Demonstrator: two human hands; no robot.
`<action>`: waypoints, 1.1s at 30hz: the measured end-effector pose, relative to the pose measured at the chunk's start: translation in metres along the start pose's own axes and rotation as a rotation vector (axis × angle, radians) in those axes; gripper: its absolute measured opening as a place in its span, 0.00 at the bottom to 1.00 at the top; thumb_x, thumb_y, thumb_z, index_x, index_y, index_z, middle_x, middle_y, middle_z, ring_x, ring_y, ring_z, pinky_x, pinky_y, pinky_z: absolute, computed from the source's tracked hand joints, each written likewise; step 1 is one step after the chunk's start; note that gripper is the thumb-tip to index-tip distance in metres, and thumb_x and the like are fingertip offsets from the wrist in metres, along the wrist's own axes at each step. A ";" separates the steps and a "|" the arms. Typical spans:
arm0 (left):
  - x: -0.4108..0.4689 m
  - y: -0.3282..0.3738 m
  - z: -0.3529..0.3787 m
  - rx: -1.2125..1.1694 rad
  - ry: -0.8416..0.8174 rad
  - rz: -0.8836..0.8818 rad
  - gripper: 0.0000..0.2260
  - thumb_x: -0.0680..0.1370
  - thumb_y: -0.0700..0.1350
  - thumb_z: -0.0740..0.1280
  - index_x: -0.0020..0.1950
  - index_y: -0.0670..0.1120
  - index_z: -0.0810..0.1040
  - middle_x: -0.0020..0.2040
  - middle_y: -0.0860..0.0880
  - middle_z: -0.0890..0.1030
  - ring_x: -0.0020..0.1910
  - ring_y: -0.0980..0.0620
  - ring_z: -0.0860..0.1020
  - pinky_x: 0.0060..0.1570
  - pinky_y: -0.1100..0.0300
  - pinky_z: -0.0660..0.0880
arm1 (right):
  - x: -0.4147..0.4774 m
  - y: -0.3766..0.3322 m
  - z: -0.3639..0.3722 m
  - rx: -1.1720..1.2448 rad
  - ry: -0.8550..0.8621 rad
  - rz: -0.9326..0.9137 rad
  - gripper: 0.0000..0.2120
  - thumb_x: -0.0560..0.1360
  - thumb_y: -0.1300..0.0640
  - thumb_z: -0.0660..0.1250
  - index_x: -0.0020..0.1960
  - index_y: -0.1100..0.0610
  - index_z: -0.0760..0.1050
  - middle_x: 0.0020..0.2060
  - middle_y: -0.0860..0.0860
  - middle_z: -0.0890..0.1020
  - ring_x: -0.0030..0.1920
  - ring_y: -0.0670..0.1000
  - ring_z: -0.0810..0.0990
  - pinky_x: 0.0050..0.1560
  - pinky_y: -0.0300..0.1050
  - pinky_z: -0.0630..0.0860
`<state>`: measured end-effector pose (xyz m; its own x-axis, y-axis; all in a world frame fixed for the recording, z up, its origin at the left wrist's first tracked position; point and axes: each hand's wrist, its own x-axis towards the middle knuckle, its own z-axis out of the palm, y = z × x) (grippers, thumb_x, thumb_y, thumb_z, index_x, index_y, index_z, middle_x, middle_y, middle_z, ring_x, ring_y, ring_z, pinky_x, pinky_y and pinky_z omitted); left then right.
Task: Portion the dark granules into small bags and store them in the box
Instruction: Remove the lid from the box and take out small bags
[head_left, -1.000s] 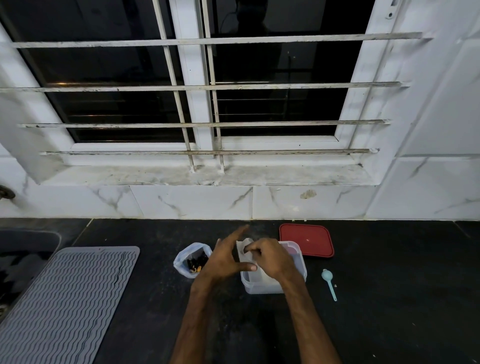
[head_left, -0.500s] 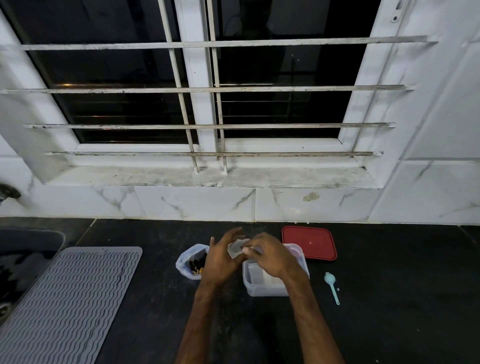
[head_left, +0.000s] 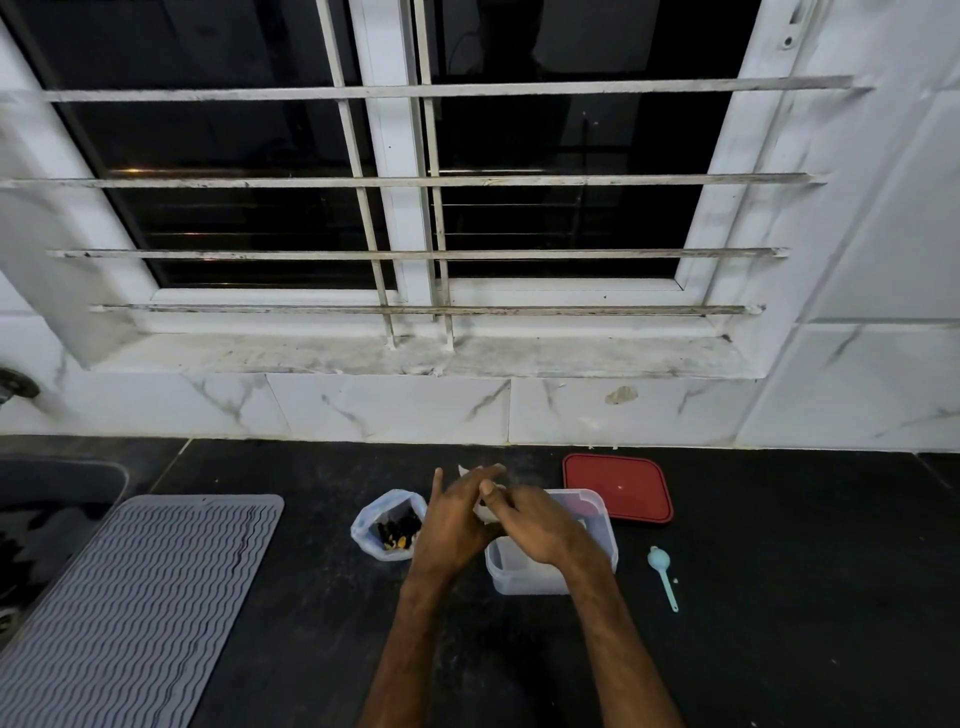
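1. The right hand's (head_left: 537, 525) fingers (head_left: 491, 491) are curling in and pinching the small bag (head_left: 482, 512), a whitish bit of plastic peeking out between the two hands.
2. The left hand (head_left: 452, 525) is lying against the other side of that bag, fingers (head_left: 467, 480) stretching fairly straight toward the wall. The thumb is hiding, so I can't tell if it's actually gripping or just pressing.
3. The small bag is hanging over the far left corner of the clear box (head_left: 524, 579), which is sitting open on the black counter (head_left: 779, 597).
4. The granule bag (head_left: 389, 525) is standing open just beside the left hand, with dark bits showing inside.
5. The red lid (head_left: 618, 486) is lying flat just behind the box, near the wall tiles. The teal spoon (head_left: 662, 571) is lying apart on the box's right, with the counter running wide beyond it. The grey mat (head_left: 140, 597) is sitting well apart on the left.
6. Both forearms are coming up from the bottom edge and angling inward, backs of the hands facing up.
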<state>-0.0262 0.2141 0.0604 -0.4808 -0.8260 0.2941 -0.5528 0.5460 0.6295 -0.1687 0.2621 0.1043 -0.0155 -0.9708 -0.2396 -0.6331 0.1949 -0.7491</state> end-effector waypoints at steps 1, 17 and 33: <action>-0.002 -0.001 0.001 -0.015 0.005 -0.015 0.24 0.73 0.49 0.73 0.69 0.53 0.74 0.64 0.54 0.80 0.66 0.57 0.75 0.76 0.39 0.49 | 0.000 0.000 0.000 0.023 -0.002 0.001 0.37 0.71 0.25 0.47 0.64 0.48 0.77 0.59 0.48 0.82 0.58 0.48 0.80 0.62 0.50 0.77; -0.036 -0.019 -0.021 -0.259 0.161 -0.221 0.23 0.75 0.60 0.70 0.68 0.64 0.68 0.59 0.64 0.79 0.61 0.60 0.77 0.64 0.46 0.74 | -0.037 0.148 -0.078 0.019 0.640 0.523 0.17 0.80 0.50 0.63 0.58 0.63 0.79 0.56 0.62 0.82 0.58 0.62 0.79 0.56 0.49 0.72; -0.099 -0.007 0.052 -0.261 -0.249 -0.505 0.37 0.71 0.55 0.74 0.75 0.58 0.59 0.67 0.56 0.75 0.65 0.57 0.73 0.67 0.54 0.71 | -0.036 0.195 0.004 -0.183 0.460 0.753 0.25 0.75 0.49 0.70 0.68 0.57 0.70 0.67 0.60 0.68 0.67 0.63 0.69 0.62 0.58 0.71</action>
<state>-0.0098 0.2993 -0.0102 -0.3650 -0.8989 -0.2424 -0.5838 0.0181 0.8117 -0.2887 0.3353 -0.0353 -0.7596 -0.5623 -0.3268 -0.4425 0.8150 -0.3741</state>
